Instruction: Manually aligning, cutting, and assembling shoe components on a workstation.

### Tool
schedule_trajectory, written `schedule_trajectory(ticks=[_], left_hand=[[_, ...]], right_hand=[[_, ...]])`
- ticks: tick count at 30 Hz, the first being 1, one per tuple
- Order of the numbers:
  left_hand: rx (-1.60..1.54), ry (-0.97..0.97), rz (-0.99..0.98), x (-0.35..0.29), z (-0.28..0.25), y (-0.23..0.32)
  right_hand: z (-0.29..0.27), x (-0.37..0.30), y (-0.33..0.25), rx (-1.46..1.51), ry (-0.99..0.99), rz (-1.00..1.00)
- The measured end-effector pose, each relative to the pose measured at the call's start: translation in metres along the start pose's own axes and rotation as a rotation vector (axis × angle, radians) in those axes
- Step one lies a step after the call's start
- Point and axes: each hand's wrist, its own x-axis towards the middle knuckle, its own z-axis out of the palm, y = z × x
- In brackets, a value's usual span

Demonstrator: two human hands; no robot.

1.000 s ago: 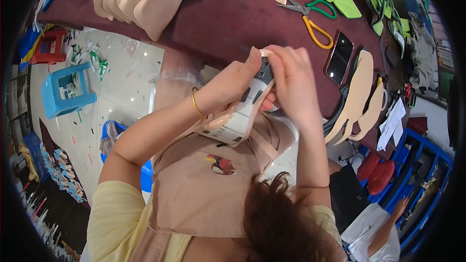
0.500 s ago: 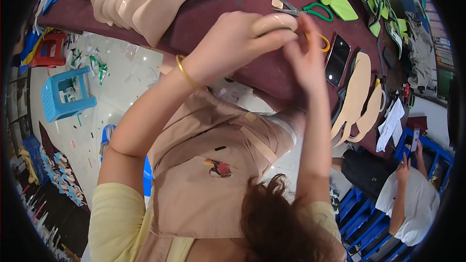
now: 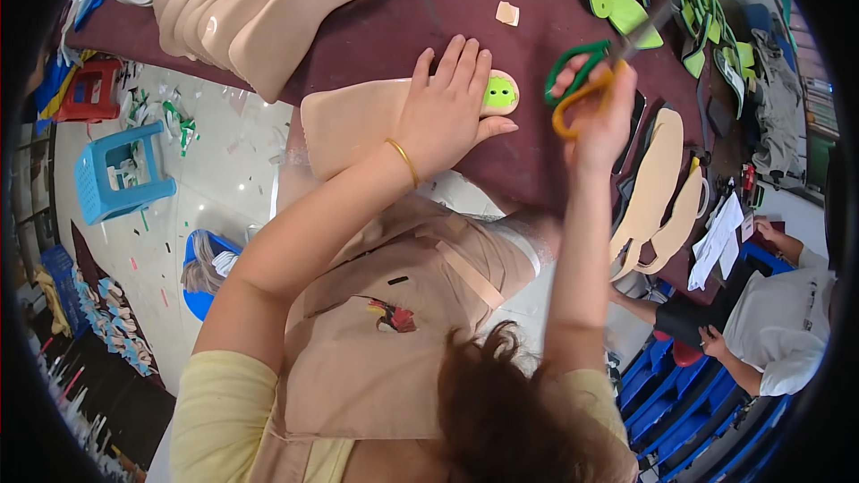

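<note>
My left hand (image 3: pixel 445 116), with a gold bangle at the wrist, lies flat with fingers stretched over a beige shoe insole (image 3: pixel 349 121) at the table's near edge. The insole's narrow end carries a bright green patch (image 3: pixel 501 95) with small dark holes, just beyond my fingers. To the right, my right hand (image 3: pixel 606 125) is closed round a pair of scissors (image 3: pixel 562 116) with one green and one yellow handle. Their blades point away toward the upper right and are blurred.
A row of overlapping beige insoles (image 3: pixel 277 36) lies at the far left of the maroon table (image 3: pixel 528 156). Small beige scraps (image 3: pixel 507 13) lie beyond my hands. Green pieces (image 3: pixel 617 0) and beige cut shapes (image 3: pixel 651 179) are on the right. A person (image 3: pixel 778 322) sits at the lower right.
My hands have moved apart. The beige insole now lies flat under my left hand. My right hand has picked the scissors up off the table.
</note>
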Motion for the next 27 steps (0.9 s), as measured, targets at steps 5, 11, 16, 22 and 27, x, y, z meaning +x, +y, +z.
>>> schedule_trajectory(ticks=[5,11,16,22,27], left_hand=[[-0.017,0.004,0.008,0.003,0.003,0.000],[-0.074,0.011,0.000,0.002,-0.004,-0.001],[-0.253,0.183,-0.140,-0.032,-0.098,-0.027],[-1.007,-0.055,-0.876,-0.086,-0.108,-0.073],[-0.658,0.080,-0.641,-0.081,-0.082,-0.082]], right_hand=[[0.010,-0.023,0.006,0.372,0.078,0.084],[0.010,-0.007,0.011,0.240,-0.013,0.172],[0.008,-0.007,0.009,0.187,-0.011,0.151],[0.065,-0.019,0.006,0.380,-0.077,0.108],[0.110,-0.042,0.043,0.430,-0.205,0.274]])
